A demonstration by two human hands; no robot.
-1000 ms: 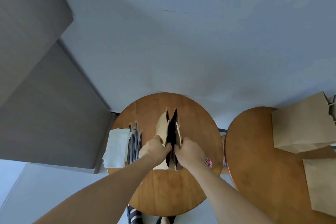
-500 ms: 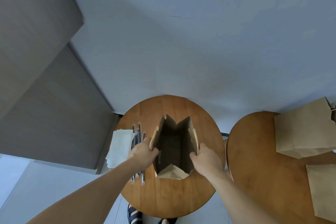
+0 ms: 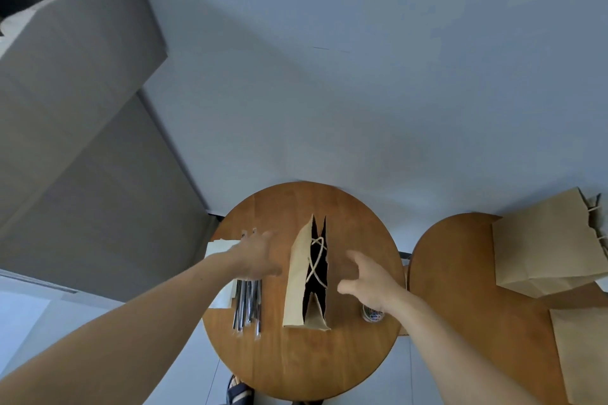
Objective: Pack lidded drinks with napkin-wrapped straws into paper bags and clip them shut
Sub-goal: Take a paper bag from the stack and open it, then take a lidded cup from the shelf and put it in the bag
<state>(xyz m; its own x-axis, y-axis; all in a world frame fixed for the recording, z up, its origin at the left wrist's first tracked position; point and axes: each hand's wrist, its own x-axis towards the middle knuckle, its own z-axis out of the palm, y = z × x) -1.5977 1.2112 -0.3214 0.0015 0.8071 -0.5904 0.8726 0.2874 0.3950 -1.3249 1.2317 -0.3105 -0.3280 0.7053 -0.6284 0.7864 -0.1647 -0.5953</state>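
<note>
The paper bag [image 3: 297, 276] stood in the middle of the round bench [image 3: 296, 362]. Its top was nearly flat, and no drink showed inside or anywhere else. The left hand [image 3: 258, 256] hung spread over the straws [image 3: 246, 302] and napkins [image 3: 220, 246], holding nothing. The right hand [image 3: 368, 283] was just right of the bag, fingers loosely bent, empty too. A cup of clips [image 3: 371, 315] sat by that wrist. For this bag, I think wrapping, packing and clipping were not yet done. More bags [image 3: 546, 246] lay at the right edge.
</note>
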